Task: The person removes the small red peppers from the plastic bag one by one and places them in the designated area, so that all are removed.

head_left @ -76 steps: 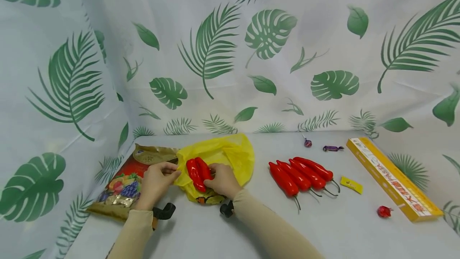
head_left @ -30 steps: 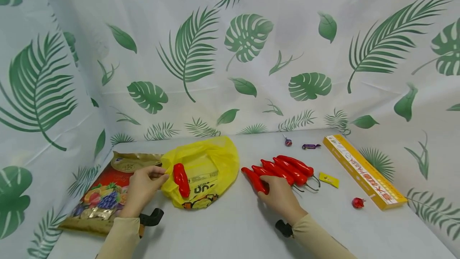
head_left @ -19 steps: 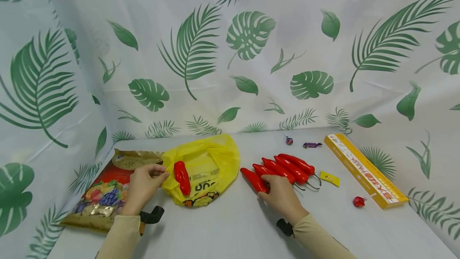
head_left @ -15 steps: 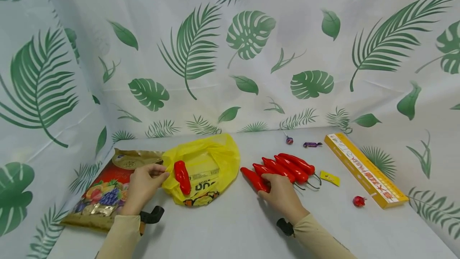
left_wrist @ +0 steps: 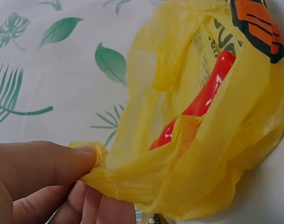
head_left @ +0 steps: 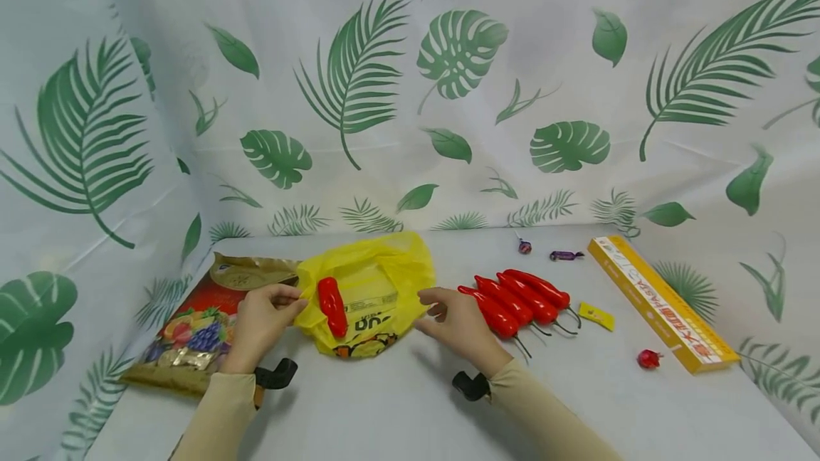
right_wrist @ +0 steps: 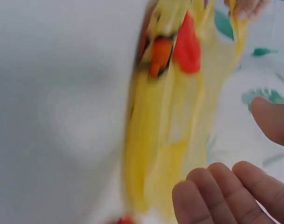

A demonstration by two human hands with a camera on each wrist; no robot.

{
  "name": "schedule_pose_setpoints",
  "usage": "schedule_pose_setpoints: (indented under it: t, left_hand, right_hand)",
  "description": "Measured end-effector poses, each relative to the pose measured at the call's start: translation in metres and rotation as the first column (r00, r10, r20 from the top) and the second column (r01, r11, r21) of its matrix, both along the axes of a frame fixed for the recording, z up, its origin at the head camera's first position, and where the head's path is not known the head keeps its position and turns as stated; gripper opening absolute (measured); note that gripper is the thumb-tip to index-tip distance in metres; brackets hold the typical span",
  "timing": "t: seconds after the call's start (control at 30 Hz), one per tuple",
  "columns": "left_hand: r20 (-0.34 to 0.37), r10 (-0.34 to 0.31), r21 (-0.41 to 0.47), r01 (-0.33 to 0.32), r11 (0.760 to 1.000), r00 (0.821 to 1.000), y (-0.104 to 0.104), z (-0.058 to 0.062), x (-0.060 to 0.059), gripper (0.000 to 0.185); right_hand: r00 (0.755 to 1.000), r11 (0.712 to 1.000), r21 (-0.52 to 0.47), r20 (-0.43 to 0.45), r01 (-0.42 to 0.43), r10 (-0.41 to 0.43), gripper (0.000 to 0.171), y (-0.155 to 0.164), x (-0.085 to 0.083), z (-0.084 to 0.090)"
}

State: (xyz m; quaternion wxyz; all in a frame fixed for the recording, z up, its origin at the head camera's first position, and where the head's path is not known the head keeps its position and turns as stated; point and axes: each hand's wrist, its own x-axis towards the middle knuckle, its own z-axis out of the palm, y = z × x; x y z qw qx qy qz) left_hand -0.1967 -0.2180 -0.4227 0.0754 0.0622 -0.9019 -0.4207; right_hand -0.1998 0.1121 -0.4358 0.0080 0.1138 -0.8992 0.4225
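In the head view my left hand [head_left: 265, 326] pinches the rim of a yellow plastic bag [head_left: 410, 269], its thumb and fingertips gathered on the film in the left wrist view. Inside the bag's mouth lies a glossy red chili pepper [head_left: 332, 306]. Held off the table, my right hand [head_left: 461, 326] is just right of the bag, fingers parted and nothing between them. Several red chili peppers [head_left: 538, 297] lie in a slanted row to its right; the hand covers part of that side. A blurred red tip [right_wrist: 125, 220] shows low in the right wrist view.
A red and gold candy bag [head_left: 205, 326] lies at the left. On the right are a long yellow pasta box [head_left: 666, 304], a yellow packet [head_left: 596, 316] and a red wrapped candy [head_left: 649, 359]. A lollipop [head_left: 524, 247] and a purple candy [head_left: 566, 255] lie behind.
My right hand took a pepper from the bag, carried it right to the row and let go. It has since come back left, empty. The left hand kept its pinch on the bag.
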Motion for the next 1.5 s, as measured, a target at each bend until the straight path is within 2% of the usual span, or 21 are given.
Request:
schedule_pose_setpoints:
  t: [0.13, 0.27, 0.43, 0.6, 0.9, 1.33, 1.5]
  left_hand:
    - [-0.005, -0.003, 0.013, 0.003, 1.0, 1.0, -0.007, -0.002, 0.001, 0.022]
    - [-0.011, 0.005, 0.012, -0.005, 1.0, 1.0, -0.012, -0.003, 0.002, 0.021]
    - [-0.006, 0.016, 0.014, -0.016, 1.0, 1.0, -0.016, -0.003, 0.002, 0.02]
    - [0.007, 0.027, 0.015, -0.028, 1.0, 1.0, -0.016, -0.002, 0.002, 0.019]
    - [0.001, 0.041, 0.005, -0.041, 0.999, 0.999, -0.017, -0.004, 0.004, 0.018]
    - [0.008, 0.048, 0.027, -0.048, 0.998, 0.999, -0.017, -0.005, 0.004, 0.016]
    - [0.015, 0.044, 0.046, -0.044, 0.998, 0.999, -0.016, -0.005, 0.004, 0.016]
  right_hand:
    - [0.991, 0.986, -0.133, 0.076, -0.101, 0.112, 0.05, -0.038, -0.012, -0.006]
    - [0.973, 0.97, -0.21, 0.172, -0.12, 0.157, 0.05, -0.076, -0.026, -0.008]
    - [0.959, 0.976, -0.204, 0.252, -0.08, 0.131, 0.055, -0.116, -0.042, -0.008]
    - [0.954, 0.987, -0.15, 0.285, -0.051, 0.092, 0.062, -0.14, -0.054, -0.018]
    - [0.959, 0.997, -0.046, 0.274, -0.057, 0.067, 0.068, -0.16, -0.055, -0.028]
    - [0.959, 0.997, -0.075, 0.277, -0.035, 0.054, 0.06, -0.152, -0.056, -0.026]
    - [0.966, 0.998, -0.026, 0.249, -0.065, 0.069, 0.059, -0.15, -0.055, -0.025]
